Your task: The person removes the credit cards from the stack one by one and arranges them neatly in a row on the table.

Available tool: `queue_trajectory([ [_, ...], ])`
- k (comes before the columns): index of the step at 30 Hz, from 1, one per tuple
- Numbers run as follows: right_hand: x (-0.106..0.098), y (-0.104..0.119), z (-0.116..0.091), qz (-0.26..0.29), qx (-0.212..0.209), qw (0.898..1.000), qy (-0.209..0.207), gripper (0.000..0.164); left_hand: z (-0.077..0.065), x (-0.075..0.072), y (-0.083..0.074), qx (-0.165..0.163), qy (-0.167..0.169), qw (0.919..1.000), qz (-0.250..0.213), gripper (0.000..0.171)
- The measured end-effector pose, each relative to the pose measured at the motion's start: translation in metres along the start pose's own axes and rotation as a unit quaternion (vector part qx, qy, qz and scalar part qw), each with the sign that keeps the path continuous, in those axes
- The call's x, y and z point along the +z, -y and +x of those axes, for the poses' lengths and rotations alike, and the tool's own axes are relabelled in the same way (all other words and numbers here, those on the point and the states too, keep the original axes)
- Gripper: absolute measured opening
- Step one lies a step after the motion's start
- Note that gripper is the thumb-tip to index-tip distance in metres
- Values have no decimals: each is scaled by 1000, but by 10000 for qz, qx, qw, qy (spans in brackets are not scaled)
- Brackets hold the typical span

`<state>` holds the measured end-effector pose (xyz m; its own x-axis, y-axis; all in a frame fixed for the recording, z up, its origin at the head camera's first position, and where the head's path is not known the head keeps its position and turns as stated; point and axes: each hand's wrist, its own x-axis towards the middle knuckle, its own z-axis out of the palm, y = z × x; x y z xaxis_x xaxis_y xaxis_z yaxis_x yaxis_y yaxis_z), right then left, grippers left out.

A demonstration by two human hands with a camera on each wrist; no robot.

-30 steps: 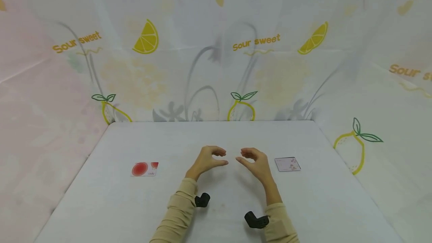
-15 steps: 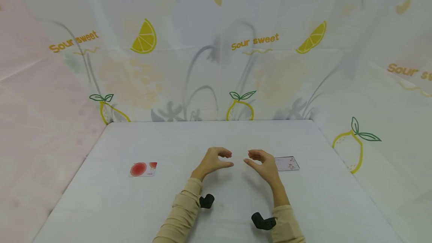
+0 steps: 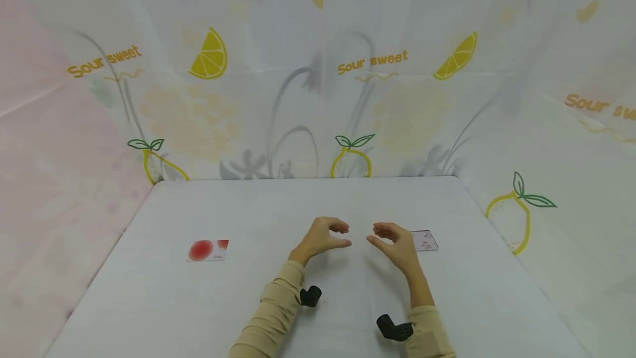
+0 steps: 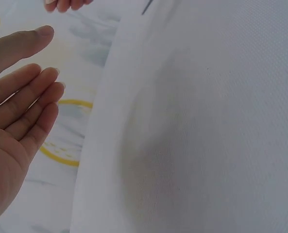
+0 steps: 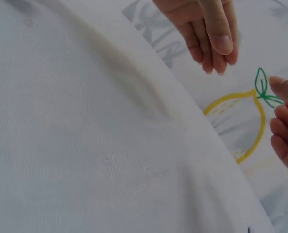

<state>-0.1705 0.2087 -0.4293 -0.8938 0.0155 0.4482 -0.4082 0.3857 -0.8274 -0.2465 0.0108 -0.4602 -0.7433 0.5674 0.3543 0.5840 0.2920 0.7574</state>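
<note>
My left hand (image 3: 320, 236) is held above the middle of the white table, its fingers gently curved and the thumb apart from them. Facing it across a small gap is my right hand (image 3: 401, 245), curved the same way. Neither holds anything. Beyond the right hand lies a pale card with pink flowers (image 3: 425, 240), its left part hidden by that hand. A white card with red circles (image 3: 207, 250) lies flat, well to the left. The left wrist view shows the left palm (image 4: 12, 131) and fingers; the right wrist view shows the right hand (image 5: 287, 121) at its edge.
The white table (image 3: 248, 198) reaches back to a hanging cloth (image 3: 298, 98) printed with lemons and words. Cloth walls also stand at left and right. Black camera mounts (image 3: 395, 329) sit at both wrists, by the beige sleeves (image 3: 270, 311).
Both hands have drifted right together, keeping their curved shape and roughly the same gap. The right hand now covers part of the flowered card. The cards show no movement of their own.
</note>
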Motion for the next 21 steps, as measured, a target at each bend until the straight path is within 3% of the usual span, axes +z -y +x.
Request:
queue_trajectory([
  [14,-16,-9,-3,-166,226,9996,-70,28,14,19,-7,60,-7,9998,-178,34],
  [21,-24,-11,-5,-268,290,9990,-190,28,22,26,-12,12,147,9997,-195,34],
])
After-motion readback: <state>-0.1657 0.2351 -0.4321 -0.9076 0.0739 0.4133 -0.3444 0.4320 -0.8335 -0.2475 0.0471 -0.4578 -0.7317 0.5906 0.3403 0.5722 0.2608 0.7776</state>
